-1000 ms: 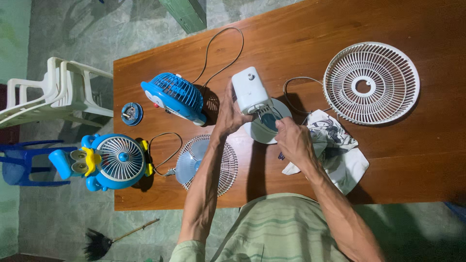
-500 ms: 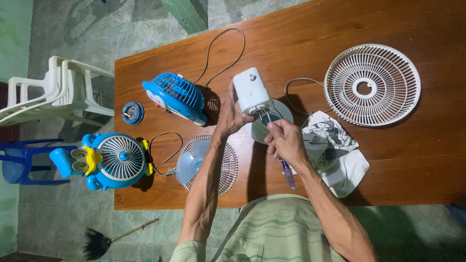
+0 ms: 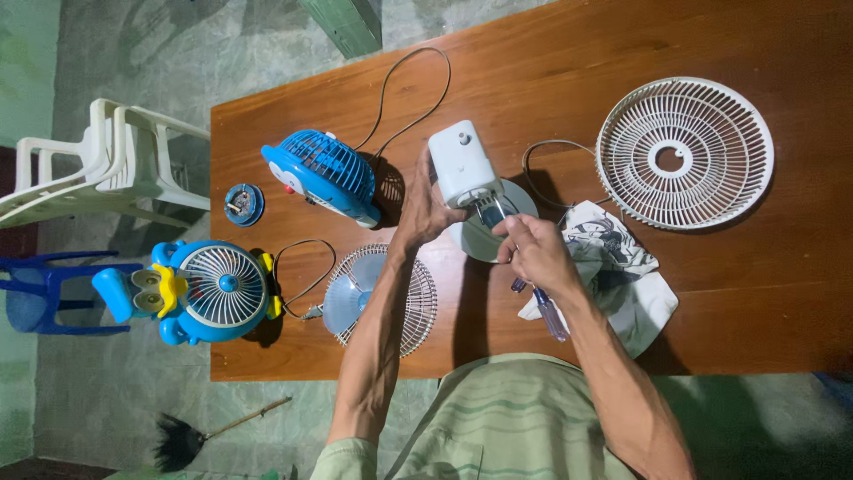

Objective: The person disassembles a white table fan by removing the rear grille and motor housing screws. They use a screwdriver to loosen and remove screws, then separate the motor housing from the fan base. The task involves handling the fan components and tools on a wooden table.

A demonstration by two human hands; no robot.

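Step in hand: judging by the pose, work on the white fan motor housing [image 3: 462,164] at mid-frame, where it meets its round base [image 3: 487,233].
Left hand [image 3: 425,210]: wrapped around the housing's left side, holding it steady on the worktop [image 3: 551,80].
Right hand [image 3: 531,252]: closed on a screwdriver [image 3: 544,307] with a clear purple handle; the handle juts out toward the lower right, and fingertips pinch at the neck below the housing. The tip is hidden.
Next move calls for: a firm hold on the housing and the tool kept in line with the neck.
Nearby: white fan grille [image 3: 684,153] at upper right, crumpled cloth [image 3: 613,271] beside the right hand, blade on a grille [image 3: 378,298] lower centre, blue fan [image 3: 322,176] to the left.
Change: half a second ago the right hand sat slightly lower; it has come up to the neck. The housing is unmoved.
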